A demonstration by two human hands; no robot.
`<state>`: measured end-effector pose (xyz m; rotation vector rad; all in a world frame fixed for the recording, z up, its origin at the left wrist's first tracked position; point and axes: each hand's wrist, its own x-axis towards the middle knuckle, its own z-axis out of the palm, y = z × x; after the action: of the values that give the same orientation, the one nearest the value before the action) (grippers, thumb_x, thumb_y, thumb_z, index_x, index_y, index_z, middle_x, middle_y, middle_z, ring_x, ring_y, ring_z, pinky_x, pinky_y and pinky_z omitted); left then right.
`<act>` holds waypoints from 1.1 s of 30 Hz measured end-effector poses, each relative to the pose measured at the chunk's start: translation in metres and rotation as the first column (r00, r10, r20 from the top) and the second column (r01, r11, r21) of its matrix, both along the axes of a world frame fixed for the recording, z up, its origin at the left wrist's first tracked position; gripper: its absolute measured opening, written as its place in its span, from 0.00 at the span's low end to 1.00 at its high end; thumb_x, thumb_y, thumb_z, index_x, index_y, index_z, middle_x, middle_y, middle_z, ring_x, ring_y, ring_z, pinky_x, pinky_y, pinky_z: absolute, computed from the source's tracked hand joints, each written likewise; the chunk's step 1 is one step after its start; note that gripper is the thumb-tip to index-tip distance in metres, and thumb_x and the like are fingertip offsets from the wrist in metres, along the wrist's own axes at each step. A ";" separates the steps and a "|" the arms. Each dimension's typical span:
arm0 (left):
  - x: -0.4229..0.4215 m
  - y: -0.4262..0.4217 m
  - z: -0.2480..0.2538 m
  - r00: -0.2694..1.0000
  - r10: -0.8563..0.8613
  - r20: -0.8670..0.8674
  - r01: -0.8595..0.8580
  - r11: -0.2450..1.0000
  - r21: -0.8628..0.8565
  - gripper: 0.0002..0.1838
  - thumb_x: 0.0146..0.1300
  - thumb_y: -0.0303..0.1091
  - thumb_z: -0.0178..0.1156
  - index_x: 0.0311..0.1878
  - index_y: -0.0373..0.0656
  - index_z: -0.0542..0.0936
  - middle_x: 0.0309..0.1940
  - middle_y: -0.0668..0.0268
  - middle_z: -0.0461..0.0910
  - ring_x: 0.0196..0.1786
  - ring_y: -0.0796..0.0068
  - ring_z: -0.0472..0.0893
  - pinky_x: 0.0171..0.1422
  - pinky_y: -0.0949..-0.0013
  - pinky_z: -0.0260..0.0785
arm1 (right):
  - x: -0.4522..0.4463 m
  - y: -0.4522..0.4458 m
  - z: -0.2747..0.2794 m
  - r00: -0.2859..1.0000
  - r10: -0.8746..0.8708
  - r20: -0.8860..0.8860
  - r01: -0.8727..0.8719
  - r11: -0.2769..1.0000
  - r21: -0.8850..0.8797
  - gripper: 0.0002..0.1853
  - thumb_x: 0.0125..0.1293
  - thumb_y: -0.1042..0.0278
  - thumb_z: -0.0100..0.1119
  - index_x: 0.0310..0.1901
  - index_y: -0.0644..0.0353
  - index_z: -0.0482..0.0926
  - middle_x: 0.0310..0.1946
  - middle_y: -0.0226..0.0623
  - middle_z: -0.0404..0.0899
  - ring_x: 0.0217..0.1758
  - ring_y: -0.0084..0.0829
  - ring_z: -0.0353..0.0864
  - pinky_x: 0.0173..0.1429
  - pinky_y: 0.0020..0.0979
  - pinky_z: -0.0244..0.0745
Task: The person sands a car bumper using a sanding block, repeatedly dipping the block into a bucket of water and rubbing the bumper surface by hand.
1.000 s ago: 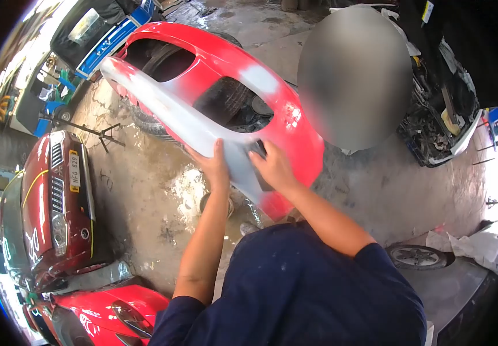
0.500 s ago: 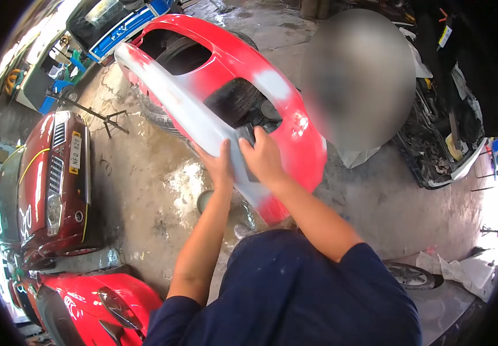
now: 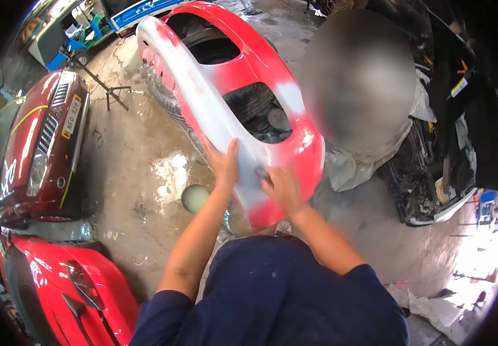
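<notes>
A red car bumper (image 3: pixel 217 118) with whitish-grey primer patches lies in front of me, its near end close to my body. My left hand (image 3: pixel 223 167) grips its left edge, thumb on the top face and fingers along the outer side. On the grey patch near the bumper's near end, my right hand (image 3: pixel 283 187) is closed around a small dark sanding pad (image 3: pixel 261 172), pressed against the surface. Most of the pad is hidden under the fingers. Tyres (image 3: pixel 168 99) sit beneath the bumper and show through its openings.
A round container of cloudy liquid (image 3: pixel 195 198) stands on the wet floor, left of the bumper. A dark red car (image 3: pixel 41 150) and a red body part (image 3: pixel 81 288) are at left. A black stand (image 3: pixel 107 91) is behind. Plastic sheeting (image 3: pixel 350 167) and a dismantled car front (image 3: pixel 433 173) are right.
My right hand has slid with the sanding pad toward the bumper's near end, away from the opening's edge. My left hand stays on the left edge. The camera view has shifted.
</notes>
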<state>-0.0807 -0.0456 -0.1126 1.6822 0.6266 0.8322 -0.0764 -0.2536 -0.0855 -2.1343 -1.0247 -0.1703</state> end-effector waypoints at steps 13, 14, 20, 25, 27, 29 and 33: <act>-0.004 -0.005 -0.001 1.000 0.010 0.024 -0.011 0.999 0.045 0.54 0.74 0.52 0.65 0.84 0.25 0.46 0.85 0.35 0.46 0.88 0.41 0.47 0.90 0.50 0.38 | 0.024 0.001 0.007 0.989 0.081 0.121 -0.081 0.997 -0.010 0.15 0.65 0.67 0.68 0.51 0.64 0.81 0.44 0.45 0.85 0.49 0.49 0.85 0.51 0.45 0.81; -0.004 -0.005 -0.001 1.000 0.019 0.022 -0.020 0.999 0.041 0.53 0.74 0.52 0.65 0.84 0.25 0.47 0.85 0.35 0.47 0.88 0.41 0.47 0.90 0.50 0.39 | 0.021 -0.007 0.001 0.992 0.099 0.079 -0.095 0.994 -0.048 0.15 0.65 0.68 0.68 0.51 0.64 0.81 0.44 0.44 0.85 0.48 0.48 0.85 0.51 0.44 0.81; -0.004 -0.006 0.006 0.999 0.027 0.023 -0.028 0.999 0.027 0.53 0.74 0.51 0.64 0.84 0.26 0.47 0.84 0.34 0.48 0.87 0.41 0.49 0.90 0.50 0.40 | 0.058 0.059 0.059 0.977 0.098 0.187 -0.111 0.992 0.062 0.15 0.65 0.66 0.68 0.50 0.63 0.79 0.42 0.44 0.84 0.49 0.49 0.84 0.49 0.46 0.80; -0.003 -0.004 0.002 0.999 0.038 0.013 -0.039 0.999 0.038 0.53 0.74 0.53 0.65 0.84 0.25 0.48 0.84 0.35 0.48 0.87 0.40 0.48 0.90 0.50 0.41 | 0.035 0.003 0.005 0.982 0.144 0.121 -0.141 0.989 -0.035 0.15 0.64 0.66 0.69 0.51 0.60 0.82 0.43 0.42 0.85 0.46 0.46 0.85 0.48 0.45 0.81; -0.002 -0.006 0.005 0.994 0.089 -0.062 -0.083 0.991 0.102 0.53 0.72 0.49 0.68 0.84 0.28 0.48 0.84 0.36 0.49 0.87 0.41 0.50 0.89 0.50 0.44 | 0.019 -0.021 -0.011 0.983 0.183 0.026 -0.180 0.980 -0.086 0.16 0.64 0.65 0.70 0.51 0.59 0.81 0.42 0.41 0.85 0.48 0.47 0.85 0.49 0.46 0.81; -0.001 -0.008 0.017 0.988 0.111 -0.104 -0.085 0.971 0.225 0.57 0.68 0.48 0.72 0.85 0.30 0.47 0.84 0.37 0.47 0.87 0.40 0.49 0.89 0.50 0.46 | 0.007 -0.035 -0.022 0.985 0.173 -0.022 -0.174 0.979 -0.105 0.16 0.64 0.65 0.70 0.51 0.59 0.82 0.43 0.41 0.85 0.48 0.48 0.85 0.50 0.48 0.80; -0.010 -0.011 0.035 0.983 0.084 -0.162 -0.005 0.900 0.435 0.67 0.57 0.48 0.80 0.86 0.34 0.43 0.86 0.37 0.41 0.88 0.38 0.46 0.89 0.47 0.44 | -0.013 -0.052 -0.028 0.973 0.068 -0.221 -0.110 0.977 -0.182 0.14 0.69 0.66 0.67 0.52 0.62 0.81 0.45 0.45 0.86 0.50 0.51 0.86 0.53 0.49 0.80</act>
<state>-0.0907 -0.0569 -0.0775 2.1738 0.6341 0.9081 -0.0892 -0.3060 -0.1136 -2.2157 -1.0415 0.2076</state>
